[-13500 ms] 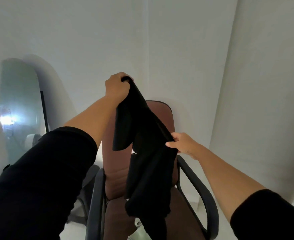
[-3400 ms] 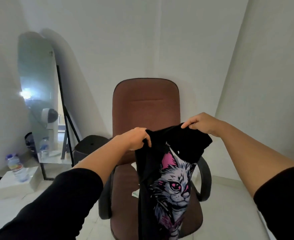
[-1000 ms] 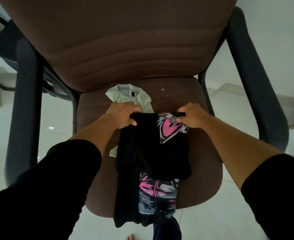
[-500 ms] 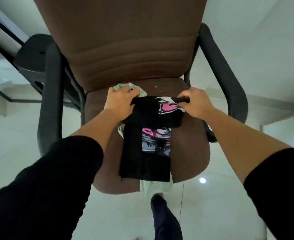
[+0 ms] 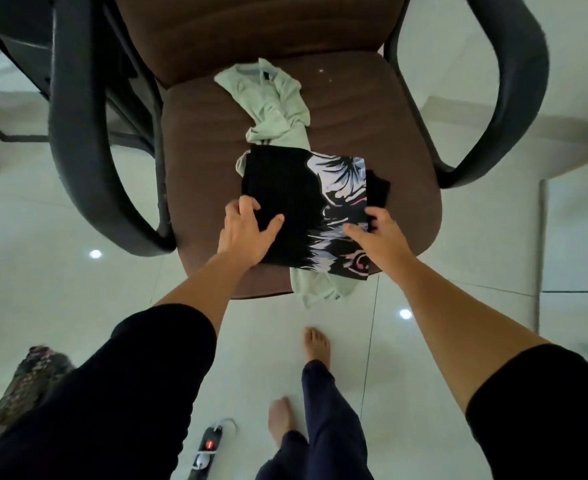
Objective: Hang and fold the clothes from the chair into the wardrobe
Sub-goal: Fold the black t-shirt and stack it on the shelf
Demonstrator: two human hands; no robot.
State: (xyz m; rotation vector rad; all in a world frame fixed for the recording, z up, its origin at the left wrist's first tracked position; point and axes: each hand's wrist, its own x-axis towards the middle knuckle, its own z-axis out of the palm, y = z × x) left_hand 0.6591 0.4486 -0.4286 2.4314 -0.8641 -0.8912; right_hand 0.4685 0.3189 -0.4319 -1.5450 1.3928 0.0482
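A black T-shirt point(image 5: 285, 195) with a pink and white cat print lies folded into a square on the seat of the brown office chair point(image 5: 202, 140). It rests on a crumpled pale green garment point(image 5: 275, 102) that shows beyond it and hangs over the seat's front edge. My left hand point(image 5: 245, 233) holds the shirt's left edge, thumb on top. My right hand point(image 5: 372, 237) holds the right edge the same way, over the print.
Black armrests point(image 5: 77, 133) curve down on both sides of the seat. On the white tiled floor lie a power strip point(image 5: 209, 445) near my bare feet and a patterned cloth point(image 5: 29, 375) at the lower left. A black stand's legs show at the upper left.
The shirt has gone from hanging long over the seat to a compact folded square. Both hands moved from its far edge to its sides, nearer me.
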